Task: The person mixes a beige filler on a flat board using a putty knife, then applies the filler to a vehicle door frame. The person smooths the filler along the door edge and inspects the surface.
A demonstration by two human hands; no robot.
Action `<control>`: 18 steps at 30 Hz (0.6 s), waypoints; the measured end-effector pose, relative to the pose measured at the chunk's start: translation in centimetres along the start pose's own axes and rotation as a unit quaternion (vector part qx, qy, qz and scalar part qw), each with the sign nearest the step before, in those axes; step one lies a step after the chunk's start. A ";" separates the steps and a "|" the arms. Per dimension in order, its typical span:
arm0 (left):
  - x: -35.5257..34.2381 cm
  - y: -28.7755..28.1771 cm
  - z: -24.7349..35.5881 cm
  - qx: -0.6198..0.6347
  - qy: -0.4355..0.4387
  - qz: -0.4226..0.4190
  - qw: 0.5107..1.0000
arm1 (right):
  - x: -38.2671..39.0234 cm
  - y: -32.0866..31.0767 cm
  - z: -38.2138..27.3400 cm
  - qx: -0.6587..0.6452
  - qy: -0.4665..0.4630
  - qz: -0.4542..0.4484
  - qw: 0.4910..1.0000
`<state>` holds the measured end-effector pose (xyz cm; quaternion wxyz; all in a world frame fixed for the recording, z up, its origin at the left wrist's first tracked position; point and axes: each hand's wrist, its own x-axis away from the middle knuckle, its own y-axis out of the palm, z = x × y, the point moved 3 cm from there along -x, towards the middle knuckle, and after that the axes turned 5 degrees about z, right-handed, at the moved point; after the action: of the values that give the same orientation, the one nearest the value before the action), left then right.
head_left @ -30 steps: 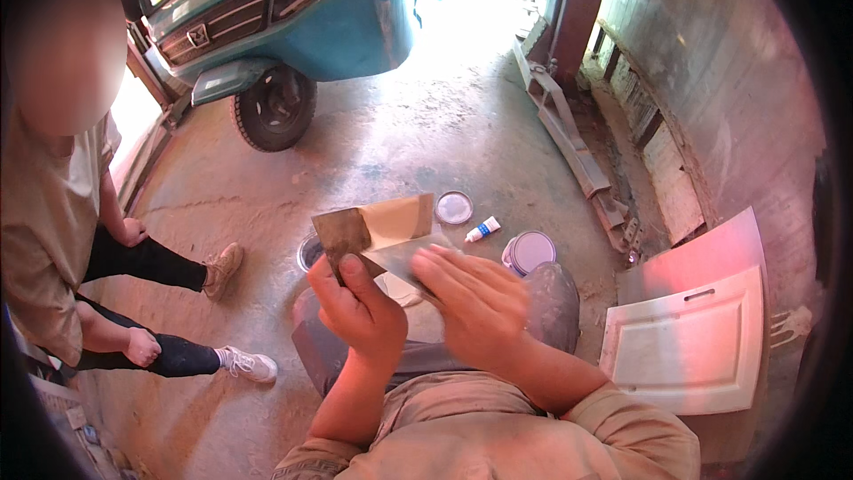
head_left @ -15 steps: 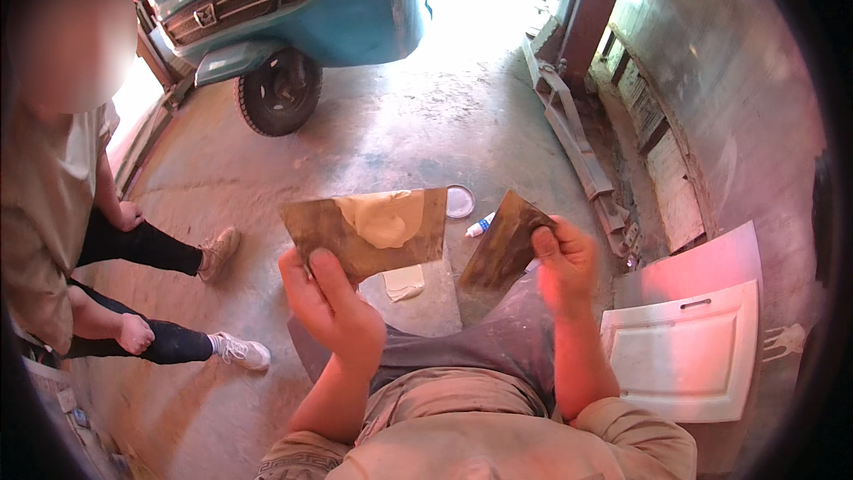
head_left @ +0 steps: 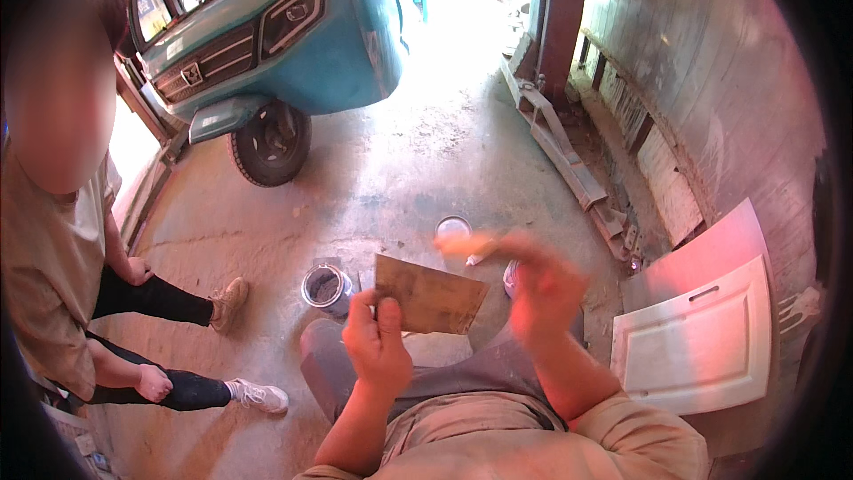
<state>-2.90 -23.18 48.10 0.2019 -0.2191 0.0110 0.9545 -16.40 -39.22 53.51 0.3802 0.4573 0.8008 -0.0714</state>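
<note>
My left hand pinches a flat brown scraper plate at its lower left corner, in front of my lap. Its facing side looks streaked and mostly bare. To the right of it, my right hand is raised and smeared by motion. It grips a second, smaller scraper, which is turned nearly edge-on. A yellowish blur of paste shows at that scraper's far end, apart from the left plate.
An open can stands near my left knee. A round lid lies ahead on the floor. A white panel door leans at right. Another person is close at left. A blue three-wheeled vehicle stands beyond.
The left plate has turned and moved down and right; the beige paste on its face no longer shows there. My right hand swung inward with its scraper. The open can has come into sight.
</note>
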 end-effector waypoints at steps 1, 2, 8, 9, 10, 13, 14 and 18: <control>-0.3 -0.3 -0.3 0.032 -0.002 0.010 0.999 | 0.4 0.8 -0.5 0.048 -0.024 -0.073 0.996; -1.1 -0.5 -0.5 0.064 -0.004 0.020 0.998 | 0.7 1.5 -1.0 0.092 -0.060 -0.143 0.984; -2.7 -1.7 1.8 0.262 -0.080 0.110 0.955 | -0.4 -0.9 2.7 0.277 0.057 -0.219 0.934; -2.6 -1.6 2.2 0.263 -0.071 0.133 0.953 | -0.4 -1.2 2.8 0.312 0.049 -0.171 0.933; -2.3 -1.6 1.6 0.185 -0.028 0.171 0.967 | -0.7 -1.5 2.7 0.349 0.039 -0.121 0.929; -1.1 -0.4 0.6 -0.053 0.177 0.206 0.961 | 1.5 3.1 0.8 0.373 -0.104 -0.019 0.922; -0.4 0.5 1.5 -0.064 0.154 0.188 0.968 | 2.5 4.8 0.2 0.355 -0.128 -0.062 0.924; -1.7 0.2 2.8 -0.081 0.110 0.158 0.978 | 2.5 4.9 -3.6 0.283 -0.203 -0.122 0.929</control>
<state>-2.79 -23.68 51.36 0.0278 -0.3340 -0.0097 0.9421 -15.25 -33.07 55.45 0.3778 0.4209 0.7024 -0.4322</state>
